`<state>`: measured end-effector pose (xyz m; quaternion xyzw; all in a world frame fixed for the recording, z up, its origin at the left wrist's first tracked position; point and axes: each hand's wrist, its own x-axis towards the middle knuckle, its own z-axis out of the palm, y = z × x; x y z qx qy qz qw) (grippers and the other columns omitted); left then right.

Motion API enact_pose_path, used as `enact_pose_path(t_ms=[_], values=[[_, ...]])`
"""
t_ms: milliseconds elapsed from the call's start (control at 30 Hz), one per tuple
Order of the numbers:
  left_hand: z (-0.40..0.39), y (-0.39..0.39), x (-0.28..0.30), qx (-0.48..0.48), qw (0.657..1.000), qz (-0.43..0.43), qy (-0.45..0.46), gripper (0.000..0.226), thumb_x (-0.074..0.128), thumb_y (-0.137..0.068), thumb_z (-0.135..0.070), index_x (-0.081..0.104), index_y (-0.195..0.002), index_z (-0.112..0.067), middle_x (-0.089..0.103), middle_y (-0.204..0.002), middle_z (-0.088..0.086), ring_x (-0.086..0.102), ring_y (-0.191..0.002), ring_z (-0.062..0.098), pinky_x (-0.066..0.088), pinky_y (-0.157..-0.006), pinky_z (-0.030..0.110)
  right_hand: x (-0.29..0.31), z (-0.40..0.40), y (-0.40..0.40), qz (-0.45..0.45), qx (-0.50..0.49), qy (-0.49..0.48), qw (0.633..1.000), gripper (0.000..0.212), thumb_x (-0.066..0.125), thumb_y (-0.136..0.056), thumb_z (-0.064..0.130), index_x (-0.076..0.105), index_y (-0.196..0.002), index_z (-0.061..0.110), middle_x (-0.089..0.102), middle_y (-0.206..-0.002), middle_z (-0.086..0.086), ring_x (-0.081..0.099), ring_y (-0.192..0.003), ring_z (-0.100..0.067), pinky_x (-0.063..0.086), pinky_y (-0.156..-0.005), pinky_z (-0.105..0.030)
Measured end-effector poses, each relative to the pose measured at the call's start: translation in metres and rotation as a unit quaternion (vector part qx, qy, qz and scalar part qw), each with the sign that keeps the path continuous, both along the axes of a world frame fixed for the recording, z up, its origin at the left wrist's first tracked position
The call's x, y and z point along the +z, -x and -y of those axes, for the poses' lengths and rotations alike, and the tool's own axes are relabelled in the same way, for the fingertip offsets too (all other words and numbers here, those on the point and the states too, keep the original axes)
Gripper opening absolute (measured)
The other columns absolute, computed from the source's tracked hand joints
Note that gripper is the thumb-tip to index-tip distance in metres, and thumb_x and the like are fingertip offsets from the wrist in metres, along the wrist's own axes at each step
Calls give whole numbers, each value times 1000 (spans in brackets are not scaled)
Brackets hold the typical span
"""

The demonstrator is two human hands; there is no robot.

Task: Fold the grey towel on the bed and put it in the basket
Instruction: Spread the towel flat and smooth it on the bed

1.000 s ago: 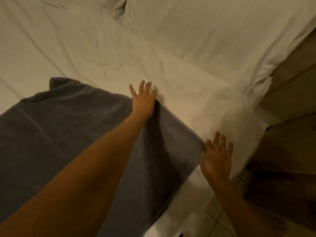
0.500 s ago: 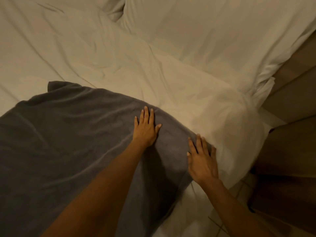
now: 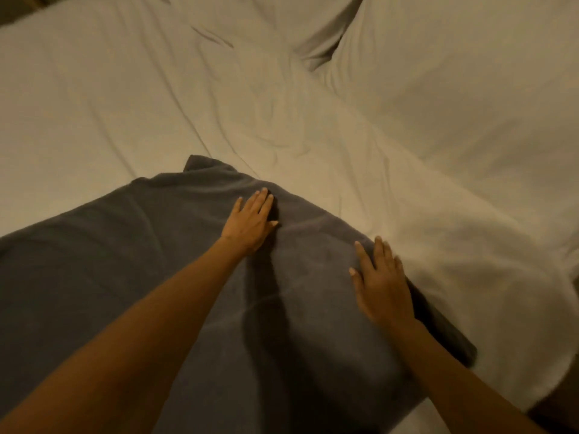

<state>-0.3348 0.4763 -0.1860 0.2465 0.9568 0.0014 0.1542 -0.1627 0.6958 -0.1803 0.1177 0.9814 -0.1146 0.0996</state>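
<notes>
The grey towel (image 3: 131, 264) lies spread over the near part of the white bed (image 3: 156, 98), reaching from the left edge of view to the lower right. My left hand (image 3: 250, 222) rests flat on it, palm down, fingers together, near the towel's far edge. Flat on the towel's right edge lies my right hand (image 3: 380, 281), its fingers slightly apart. Neither hand grips the cloth. One towel corner sticks up at the far side. No basket is in view.
Rumpled white sheets cover the bed beyond the towel, and a white pillow or duvet (image 3: 454, 89) lies at the upper right. The bed's edge drops off at the lower right into a dark strip (image 3: 560, 402).
Both hands moved onto the towel: the left came back from the far edge, the right came off the sheet onto the towel's right edge. The view shifted left, hiding the brown surface at the right.
</notes>
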Motion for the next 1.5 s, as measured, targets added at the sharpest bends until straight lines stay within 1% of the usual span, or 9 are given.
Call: enact_pose_path(t_ms=[233, 433, 700, 867, 1067, 1200, 1300, 1400, 1500], values=[[72, 74, 12, 78, 993, -55, 63, 58, 26, -102, -36, 10, -151, -9, -4, -160, 12, -1, -148, 27, 5, -120, 49, -6, 38, 109, 4, 72, 42, 997, 57, 28, -101, 42, 12, -151, 22, 3, -160, -13, 1, -148, -28, 6, -120, -44], [72, 111, 7, 58, 990, -82, 103, 54, 31, -102, -27, 11, -151, -11, -7, -160, 14, -3, -148, 29, 4, -119, 51, -25, 52, 167, 29, 88, 21, 995, 58, 29, -100, 44, 10, -152, 25, -3, -160, -12, -5, -148, -28, 2, -119, -43], [48, 132, -17, 3, 987, -62, 148, 54, 32, -102, -33, 15, -150, -15, -9, -160, 12, -8, -148, 28, 1, -118, 55, -57, 60, 188, 29, 87, 30, 995, 56, 23, -101, 45, 13, -151, 24, -2, -160, -11, -4, -148, -28, -1, -118, -45], [60, 118, -36, 46, 994, -44, 94, 50, 21, -103, -33, 18, -149, -14, -1, -160, 12, -7, -148, 27, -4, -118, 54, -63, 68, 180, -14, 69, 13, 997, 49, 26, -102, 38, 29, -148, 22, 10, -159, -13, 2, -147, -29, -2, -119, -43], [70, 109, -27, 17, 989, -133, 58, 40, 36, -100, -25, 42, -139, -15, 16, -159, 9, 6, -148, 25, 0, -120, 53, -48, 78, 176, -60, 93, -69, 992, 46, 26, -102, 36, 41, -142, 20, 21, -157, -12, 4, -147, -30, -7, -117, -44], [95, 87, -12, 27, 984, -177, 19, 45, 35, -101, -24, 31, -146, -16, 19, -159, 7, 8, -148, 23, -10, -117, 46, -32, 89, 146, -55, 104, -73, 990, 46, 27, -101, 36, 36, -144, 20, 21, -158, -8, 2, -148, -29, -16, -112, -41], [122, 51, -8, 37, 982, -180, 31, 54, 37, -101, -27, 19, -150, -13, 13, -160, 8, 5, -148, 22, -14, -113, 44, -16, 104, 113, -110, 134, -57, 983, 38, 42, -99, 25, 54, -132, 11, 44, -145, -14, 26, -142, -34, 4, -117, -46], [148, 8, -6, 39, 975, -217, 21, 52, 55, -94, -21, 41, -142, -8, 38, -150, 12, 33, -141, 26, 6, -115, 52, -9, 116, 82, -236, 150, -23, 960, 30, 53, -89, 15, 69, -111, 1, 64, -122, -19, 52, -123, -41, 33, -106, -57], [177, -35, -13, 35, 969, -245, 18, 46, 61, -87, -19, 55, -131, -5, 55, -136, 14, 51, -128, 29, 21, -108, 58, -9, 135, 51, -133, 168, -28, 976, 40, 42, -89, 22, 68, -116, 7, 63, -126, -14, 51, -126, -36, 28, -112, -51]])
